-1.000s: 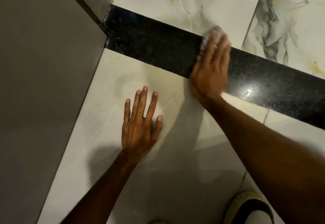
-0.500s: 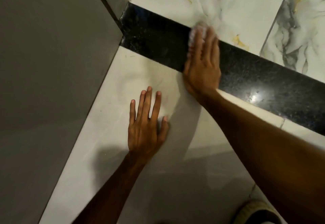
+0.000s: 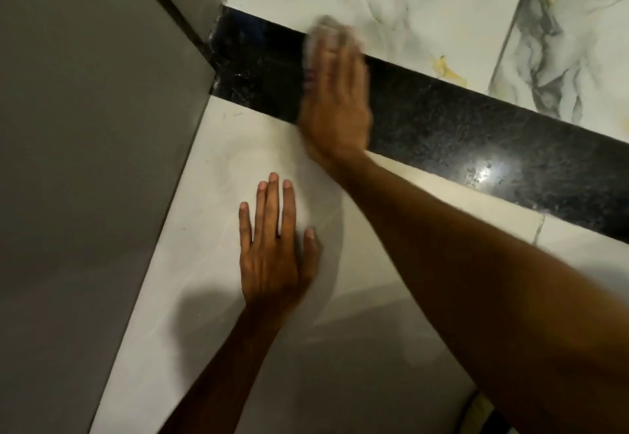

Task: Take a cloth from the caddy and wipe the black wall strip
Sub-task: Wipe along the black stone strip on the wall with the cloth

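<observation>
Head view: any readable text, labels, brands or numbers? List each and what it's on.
None. No text shows on the black wall strip, the marbled tiles, the pale tile, the grey panel, or the blurred cloth under the right hand.

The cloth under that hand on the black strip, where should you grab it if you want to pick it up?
Only the cloth's top edge shows, bunched above the fingertips of the right hand, which presses it flat on the black strip. Probably best to pinch that bunched edge from above, where the loose folds stick out. The left hand is free, flat on the pale wall.
</observation>
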Demonstrator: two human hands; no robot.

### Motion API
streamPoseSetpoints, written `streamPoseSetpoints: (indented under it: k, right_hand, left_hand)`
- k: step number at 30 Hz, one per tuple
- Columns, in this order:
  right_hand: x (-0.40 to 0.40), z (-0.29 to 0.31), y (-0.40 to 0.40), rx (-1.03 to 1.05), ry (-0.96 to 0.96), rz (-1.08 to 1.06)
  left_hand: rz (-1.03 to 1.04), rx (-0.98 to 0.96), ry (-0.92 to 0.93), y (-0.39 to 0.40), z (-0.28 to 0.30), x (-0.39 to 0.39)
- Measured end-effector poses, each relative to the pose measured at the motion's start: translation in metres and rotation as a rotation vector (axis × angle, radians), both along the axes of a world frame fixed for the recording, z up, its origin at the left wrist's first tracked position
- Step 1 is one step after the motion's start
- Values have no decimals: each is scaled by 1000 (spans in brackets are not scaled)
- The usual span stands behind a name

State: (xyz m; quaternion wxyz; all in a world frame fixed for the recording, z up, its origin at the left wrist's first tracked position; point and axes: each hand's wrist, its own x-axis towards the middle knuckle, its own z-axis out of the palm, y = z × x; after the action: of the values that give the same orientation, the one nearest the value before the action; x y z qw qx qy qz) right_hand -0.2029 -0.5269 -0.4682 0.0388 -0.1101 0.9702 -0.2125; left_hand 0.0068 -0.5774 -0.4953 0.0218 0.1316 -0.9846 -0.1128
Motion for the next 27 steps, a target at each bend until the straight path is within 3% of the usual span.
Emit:
streamPoseSetpoints:
  k: [4,6,10,12,14,19,21,24,27]
  right_hand:
    - [20,7,-36,9,27,457]
    - [44,8,-12,37,7,538]
    - [42,1,29,33,47,311]
    - [17,-1,13,14,73,94]
    - [-3,-3,-13,3,67,11]
    - [34,-1,-26,24,112,464]
    - [54,-2,0,27,79,504]
    - [47,-6,24,19,95,279]
    - [16,-4,-3,-10,116,-24]
  left_hand:
    - [89,-27,134,3,1,5]
    - [113,-30,136,4,6,4]
    - [85,-65,65,5,6,2]
    - [84,-54,70,4,3,3]
    - [71,-48,93,4,-1,3]
    - [90,-46,157,6,2,6]
    - [90,-29,113,7,6,4]
    - [77,-53,72,7,6,3]
    - [64,-41,90,5,2,4]
